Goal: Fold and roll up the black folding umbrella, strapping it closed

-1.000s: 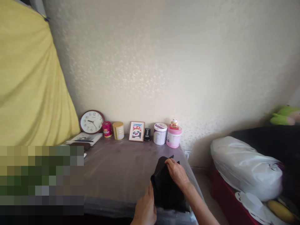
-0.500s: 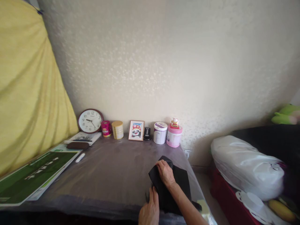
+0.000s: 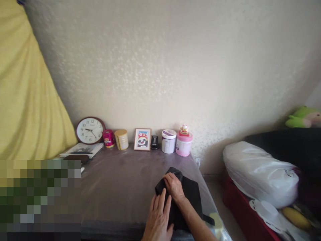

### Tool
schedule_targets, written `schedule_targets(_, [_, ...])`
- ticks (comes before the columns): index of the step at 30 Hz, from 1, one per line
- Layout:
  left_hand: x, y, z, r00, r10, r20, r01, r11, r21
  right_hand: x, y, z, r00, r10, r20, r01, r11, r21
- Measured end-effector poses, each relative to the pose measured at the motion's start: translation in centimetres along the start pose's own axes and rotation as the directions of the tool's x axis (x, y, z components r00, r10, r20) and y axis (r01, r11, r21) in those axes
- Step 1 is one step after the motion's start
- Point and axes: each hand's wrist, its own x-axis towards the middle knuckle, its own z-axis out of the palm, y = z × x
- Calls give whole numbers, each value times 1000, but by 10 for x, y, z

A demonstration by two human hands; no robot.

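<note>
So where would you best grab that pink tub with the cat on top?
Probably around the body of the pink tub, from the front: it stands upright and round, with the wall behind, a white tub close on its left, and the cat figurine on top making a grip from above awkward.

Room in a home, judging by furnishings; exact room not determinable. Pale, speckled, papery-looking wall (image 3: 140, 67), with white plastic socket (image 3: 199, 161) just beyond the table's far right corner. Yellow cloth drape (image 3: 30, 90), hanging in folds beside the far left corner. Grey-brown, glossy-covered table (image 3: 115, 187), domestic ornaments ranged along its far edge: round, brown-rimmed, white-faced clock (image 3: 90, 130), towards the left corner; panda picture in thin rectangular frame (image 3: 142, 139), mid-edge; white-and-red cat figurine (image 3: 184, 129) atop pink-lidded cylindrical tub (image 3: 184, 146), right corner. Beyond the right edge: bulging white plastic bag (image 3: 260, 170); green toy, apparently plush (image 3: 301, 117).
</note>
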Motion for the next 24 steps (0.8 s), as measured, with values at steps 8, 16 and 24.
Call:
schedule_targets(8, [-7,-2,-15,984,-134,120,133,991,17,-1,-1,2,1000,6,-3,-6,1000,14])
schedule_targets(16, [4,-14,12,996,65,63,-62,996,-58,0,-4,-1,1000,7,-4,-6,1000,27])
schedule_targets(24, [8,-16,36,992,7,123,-11,999,35,4,10,-1,997,52,54,-54,998,44])
